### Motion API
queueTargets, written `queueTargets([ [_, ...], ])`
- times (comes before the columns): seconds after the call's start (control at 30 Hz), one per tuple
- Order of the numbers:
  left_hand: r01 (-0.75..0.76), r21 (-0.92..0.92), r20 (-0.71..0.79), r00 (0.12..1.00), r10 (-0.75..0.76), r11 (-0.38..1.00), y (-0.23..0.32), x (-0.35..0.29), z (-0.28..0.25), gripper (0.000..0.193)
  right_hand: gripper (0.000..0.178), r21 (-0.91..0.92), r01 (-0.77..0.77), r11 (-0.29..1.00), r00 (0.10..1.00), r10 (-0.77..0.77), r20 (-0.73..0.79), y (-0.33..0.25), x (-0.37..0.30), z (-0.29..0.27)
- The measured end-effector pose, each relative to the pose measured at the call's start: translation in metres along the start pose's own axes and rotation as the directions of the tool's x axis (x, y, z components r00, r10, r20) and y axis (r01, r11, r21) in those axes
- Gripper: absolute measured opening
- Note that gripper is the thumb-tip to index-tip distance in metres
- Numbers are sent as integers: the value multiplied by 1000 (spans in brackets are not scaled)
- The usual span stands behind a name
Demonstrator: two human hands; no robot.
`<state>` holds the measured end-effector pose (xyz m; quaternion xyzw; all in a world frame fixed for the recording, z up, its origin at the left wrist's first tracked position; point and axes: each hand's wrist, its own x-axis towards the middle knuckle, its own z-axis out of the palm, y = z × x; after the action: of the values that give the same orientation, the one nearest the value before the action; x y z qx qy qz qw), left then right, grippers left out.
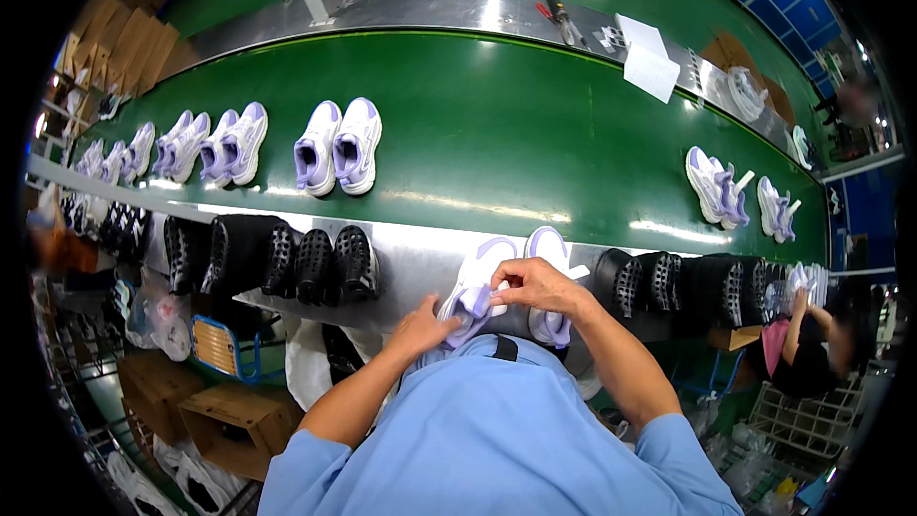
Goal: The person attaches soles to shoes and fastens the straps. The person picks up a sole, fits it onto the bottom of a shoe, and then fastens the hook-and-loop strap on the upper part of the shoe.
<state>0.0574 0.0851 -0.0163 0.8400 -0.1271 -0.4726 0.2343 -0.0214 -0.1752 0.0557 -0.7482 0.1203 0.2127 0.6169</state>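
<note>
A white and lilac sneaker (pixel 475 270) lies on the metal ledge in front of me, its toe pointing away. My left hand (pixel 425 326) grips its left side near the heel. With thumb and fingers pinched together, my right hand (pixel 541 286) holds the sneaker at its opening, by the lilac tongue; the exact bit between the fingertips is hidden. Just to the right rests a second matching sneaker (pixel 546 322), partly covered by my right hand and wrist. A white strap end sticks out beside it.
Pairs of like sneakers (pixel 357 146) stand on the green conveyor belt (pixel 497 134), more at its right (pixel 712 186). Black studded blocks (pixel 355 263) flank me along the metal ledge (pixel 420 277). Beyond lie a screwdriver-like tool (pixel 556 10) and white papers (pixel 651 57). Another person (pixel 807 344) works at right.
</note>
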Motion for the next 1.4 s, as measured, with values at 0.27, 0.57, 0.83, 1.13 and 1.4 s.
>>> queueTargets([
  [0.27,-189,-54,-355,921,158,980,-3,-4,21,69,11,219,-67,974,991,39,128,3,-3,-2],
  [0.57,-406,252,-554,684,475,879,21,-26,-10,73,14,-281,312,908,949,-280,147,-37,-18,26],
  [0.83,-527,351,-470,616,632,774,21,-33,-19,72,16,-318,178,931,984,-160,82,-43,-15,42],
  [1.13,-588,286,-395,647,652,756,18,-38,-21,72,23,-363,5,932,999,13,47,-35,-6,60],
  [1.4,-621,323,-353,621,700,714,17,-40,-22,60,28,-320,-48,946,998,56,18,-21,-1,68],
])
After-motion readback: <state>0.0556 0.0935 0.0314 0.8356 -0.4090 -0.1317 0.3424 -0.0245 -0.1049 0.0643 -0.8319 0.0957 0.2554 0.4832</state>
